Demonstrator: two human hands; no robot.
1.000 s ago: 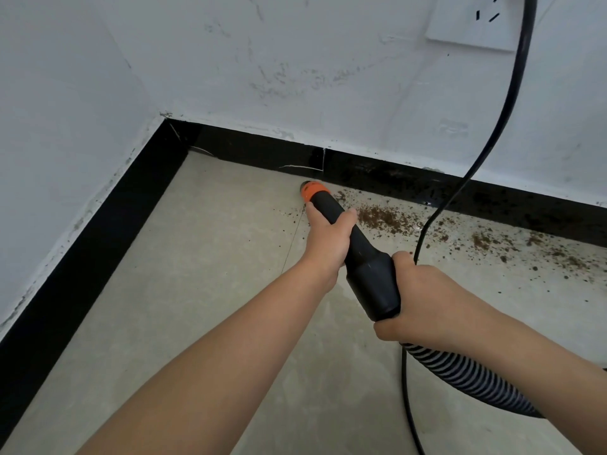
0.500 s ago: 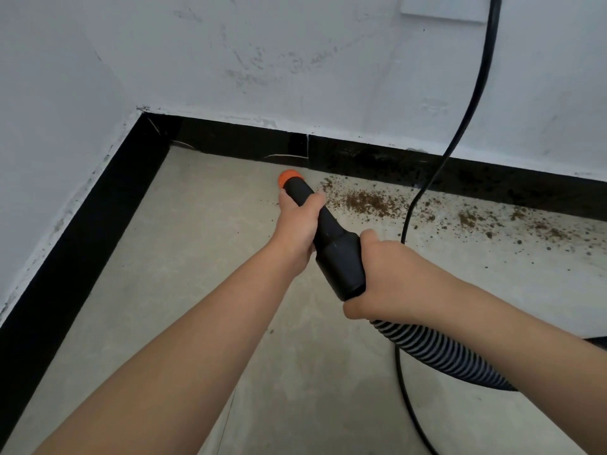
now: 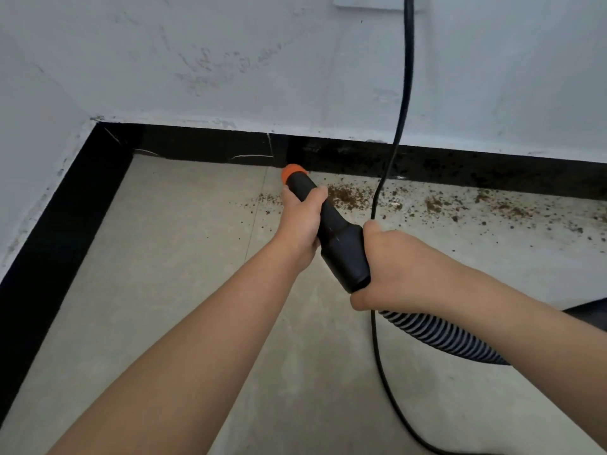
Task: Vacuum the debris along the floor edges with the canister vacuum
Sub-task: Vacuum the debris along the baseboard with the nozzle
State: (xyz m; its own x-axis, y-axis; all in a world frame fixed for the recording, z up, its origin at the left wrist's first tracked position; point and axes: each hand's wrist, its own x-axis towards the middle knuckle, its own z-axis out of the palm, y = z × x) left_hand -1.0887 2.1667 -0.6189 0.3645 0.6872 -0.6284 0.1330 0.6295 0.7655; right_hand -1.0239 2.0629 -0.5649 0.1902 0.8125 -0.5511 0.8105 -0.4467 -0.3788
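Pale beige tiled floor (image 3: 170, 290) fills the near field, meeting white plastered walls (image 3: 230, 60) at a far-left corner. A glossy black skirting board (image 3: 203, 144) runs along the foot of both walls. A white wall socket plate (image 3: 368, 1) sits at the top edge of the far wall, and a black power cable (image 3: 407, 77) hangs down from it, crosses the skirting and trails over the floor to the near right. A ribbed black-and-grey vacuum hose (image 3: 443, 336) leads off to the right, joined to a black tapered plastic nozzle (image 3: 338, 238) ending in an orange tip (image 3: 292, 170). The tip points at the far wall, just beside the skirting board. The right hand (image 3: 391, 267) grips the wide near end of the nozzle, fingers curled round it. The left hand (image 3: 300, 221) grips the narrow far part, fingers wrapped round it just behind the orange tip. Brown crumbly debris (image 3: 348, 197) lies scattered on the floor along the far skirting, densest just right of the nozzle and thinning far to the right; a few specks lie just left of the left hand.
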